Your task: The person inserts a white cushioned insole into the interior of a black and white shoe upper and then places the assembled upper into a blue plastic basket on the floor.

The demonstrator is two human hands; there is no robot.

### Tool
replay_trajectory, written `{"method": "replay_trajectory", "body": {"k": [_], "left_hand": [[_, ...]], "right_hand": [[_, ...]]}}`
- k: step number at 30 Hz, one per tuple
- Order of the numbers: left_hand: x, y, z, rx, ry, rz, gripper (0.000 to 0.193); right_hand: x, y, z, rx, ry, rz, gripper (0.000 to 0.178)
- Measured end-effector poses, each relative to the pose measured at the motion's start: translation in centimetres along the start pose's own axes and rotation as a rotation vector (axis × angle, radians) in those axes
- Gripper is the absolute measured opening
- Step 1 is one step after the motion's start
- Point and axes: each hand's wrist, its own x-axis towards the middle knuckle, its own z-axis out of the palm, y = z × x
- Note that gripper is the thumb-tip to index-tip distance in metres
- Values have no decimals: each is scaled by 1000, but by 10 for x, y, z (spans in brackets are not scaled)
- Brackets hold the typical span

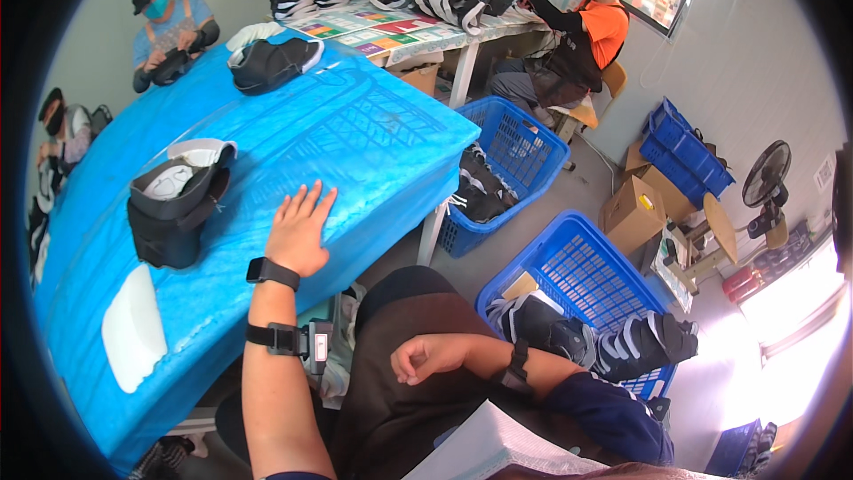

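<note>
Working position at a blue-covered bench, seen from the wearer's head. The left hand lies palm down just inside the near edge, its fingers spread wide and holding nothing; the flat contact suggests support or steadying of the cover. The right hand is drawn back over the dark apron, clear of the bench, its fingers loosely curled with nothing visible in them. The black fabric piece stands left of the left hand, apart from it, toward the bench's left side; its mouth faces up, probably because its broad base lets it stand unaided. Nearer the near edge lies a white panel, flat and separate, perhaps for easy reach. A second dark piece rests near the far edge. Beyond the near edge, a blue crate holds black-and-white pieces, presumably to keep them together.
</note>
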Motion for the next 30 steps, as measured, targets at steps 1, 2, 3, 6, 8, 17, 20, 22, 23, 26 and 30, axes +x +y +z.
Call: {"method": "replay_trajectory", "body": {"k": [1, 2, 3, 6, 8, 17, 20, 22, 23, 26, 30], "left_hand": [[0, 0, 0, 0, 0, 1, 84], [0, 1, -1, -2, -5, -3, 84], [0, 1, -1, -4, -9, -7, 84], [0, 1, -1, 4, -12, -5, 84], [1, 0, 0, 6, -12, -5, 85], [0, 2, -1, 5, -14, -9, 86], [0, 2, -2, 7, -18, -11, 86], [0, 2, -2, 6, -19, -10, 85], [0, 1, -1, 5, -12, -6, 85], [-1, 1, -1, 3, -10, -4, 85], [1, 0, 0, 4, -5, -3, 84]], "right_hand": [[0, 0, 0, 0, 1, -1, 14], [-1, -1, 1, 11, 10, -4, 14], [-1, -1, 1, 23, 20, -6, 14], [-1, -1, 1, 31, 27, -23, 14], [-1, -3, 2, 41, 34, -16, 15], [-1, -2, 2, -6, 1, -13, 15], [1, -1, 2, 14, 6, -6, 15], [1, 0, 3, 45, 13, 11, 16], [2, -1, 6, 52, 49, 21, 16], [3, -3, 7, 66, 101, 18, 16], [3, 0, 3, 125, 75, -65, 18]]}}
